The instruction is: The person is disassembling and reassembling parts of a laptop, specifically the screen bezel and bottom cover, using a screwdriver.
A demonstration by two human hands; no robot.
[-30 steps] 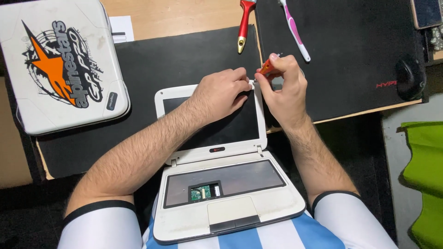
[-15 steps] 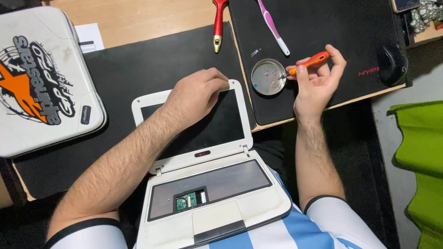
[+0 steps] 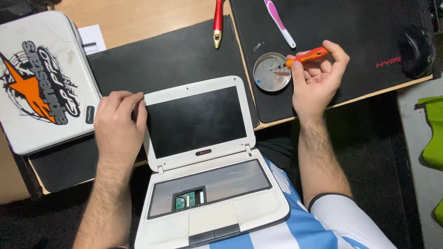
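In the head view, the right hand (image 3: 318, 78) sits right of centre in the upper half of the frame, its grip pinched around a small orange screwdriver (image 3: 307, 56). The tool's long axis runs up-right to down-left, and its tip points into the round metal dish (image 3: 270, 76) lying just left of the hand on the black mat (image 3: 350, 27). The left hand (image 3: 117, 124) rests at centre left, fingers curled onto the left edge of the white laptop's (image 3: 207, 184) open screen. The laptop lies low in the frame with its keyboard bay uncovered; a second closed laptop (image 3: 44, 78) lies on the surface at upper left. The right hand is the nearer to the dish.
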